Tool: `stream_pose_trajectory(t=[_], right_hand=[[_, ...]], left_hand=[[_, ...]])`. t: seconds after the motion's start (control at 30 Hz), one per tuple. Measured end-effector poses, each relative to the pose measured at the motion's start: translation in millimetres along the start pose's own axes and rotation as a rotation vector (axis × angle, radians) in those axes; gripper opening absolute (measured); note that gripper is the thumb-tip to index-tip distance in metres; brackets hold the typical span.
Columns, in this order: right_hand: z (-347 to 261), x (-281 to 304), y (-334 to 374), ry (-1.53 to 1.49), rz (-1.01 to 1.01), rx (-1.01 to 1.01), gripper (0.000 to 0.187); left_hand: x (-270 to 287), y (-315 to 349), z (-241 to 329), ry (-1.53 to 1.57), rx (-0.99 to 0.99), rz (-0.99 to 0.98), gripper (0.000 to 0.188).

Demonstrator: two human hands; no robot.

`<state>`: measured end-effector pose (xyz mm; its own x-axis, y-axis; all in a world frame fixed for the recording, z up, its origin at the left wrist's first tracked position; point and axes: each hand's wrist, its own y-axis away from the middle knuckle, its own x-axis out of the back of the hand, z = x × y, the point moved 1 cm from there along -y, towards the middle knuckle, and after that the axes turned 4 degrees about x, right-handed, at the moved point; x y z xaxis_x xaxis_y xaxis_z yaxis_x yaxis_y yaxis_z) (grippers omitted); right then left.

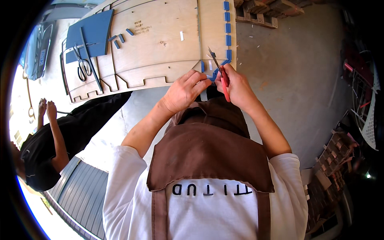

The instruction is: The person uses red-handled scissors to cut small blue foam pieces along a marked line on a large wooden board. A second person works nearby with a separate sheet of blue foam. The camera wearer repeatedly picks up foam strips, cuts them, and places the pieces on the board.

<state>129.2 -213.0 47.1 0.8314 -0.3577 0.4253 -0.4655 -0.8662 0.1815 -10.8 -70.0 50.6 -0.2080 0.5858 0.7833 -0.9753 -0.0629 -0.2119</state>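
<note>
My right hand (237, 86) grips red-handled scissors (221, 72), blades pointing up over the corner of a large plywood panel (160, 44). My left hand (186, 89) pinches small blue foam pieces (214, 74) at the panel's near edge, right beside the scissors. A column of blue foam squares (228, 28) runs along the panel's right edge. Both hands meet at that lower right corner.
A blue foam sheet (94, 34), a long dark strip and grey scissors (83, 64) lie on the panel's left part, with loose blue bits (120, 39). Another person in black (48, 148) stands at the left. Wooden pallets (266, 12) sit beyond; concrete floor (304, 80) at right.
</note>
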Motion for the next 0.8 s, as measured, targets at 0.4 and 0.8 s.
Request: stream_pose_trajectory(t=[0.4,0.8], right_hand=[[0,-5,5,0.226,0.192,0.073,0.025],[86,63,45,0.187,0.379,-0.338,0.024]], left_hand=[[-17,-5,2,0.04,0.059,0.052,0.023],[-16,14,-28,0.223,0.508,0.215,0.014]])
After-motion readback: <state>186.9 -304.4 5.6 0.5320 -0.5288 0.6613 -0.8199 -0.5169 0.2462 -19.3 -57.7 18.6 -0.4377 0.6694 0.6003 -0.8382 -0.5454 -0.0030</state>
